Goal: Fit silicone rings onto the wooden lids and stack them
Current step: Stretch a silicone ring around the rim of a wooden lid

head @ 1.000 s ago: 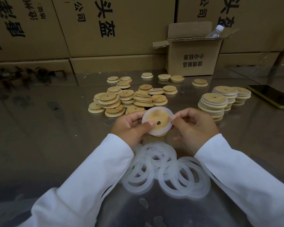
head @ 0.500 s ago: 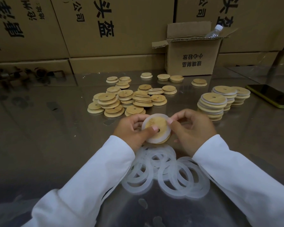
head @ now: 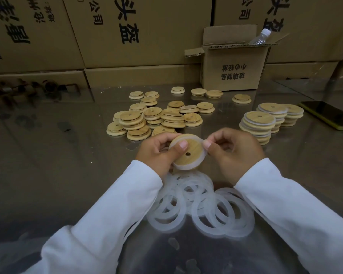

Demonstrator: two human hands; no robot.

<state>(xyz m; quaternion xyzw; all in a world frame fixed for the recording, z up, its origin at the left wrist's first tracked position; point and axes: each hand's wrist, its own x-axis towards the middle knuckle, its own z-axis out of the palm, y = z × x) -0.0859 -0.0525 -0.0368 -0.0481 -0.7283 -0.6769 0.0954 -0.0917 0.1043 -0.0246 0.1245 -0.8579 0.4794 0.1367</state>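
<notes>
So the wooden lid (head: 188, 155) is up off the table (head: 57, 165), held between both hands, just past the near pile of loose rings (head: 206, 204). The left hand (head: 156, 153) is wrapped round the lid's left side with the thumb flat on the wood. The right hand (head: 234, 153) has thumb and forefinger nipped on the silicone ring (head: 198, 165) at the lid's top right edge.

Compared with a second ago, the lid has tipped and turned a bit, and the left thumb has slid from the rim up onto the face. The ring now looks seated along the near and right side. I'd say that's the last bit getting worked on at the pinch, so this one's nearly done. After that it should join the ringed stacks (head: 257, 125) on the right. The heap of bare lids (head: 152, 121) further back says plenty remain.
</notes>
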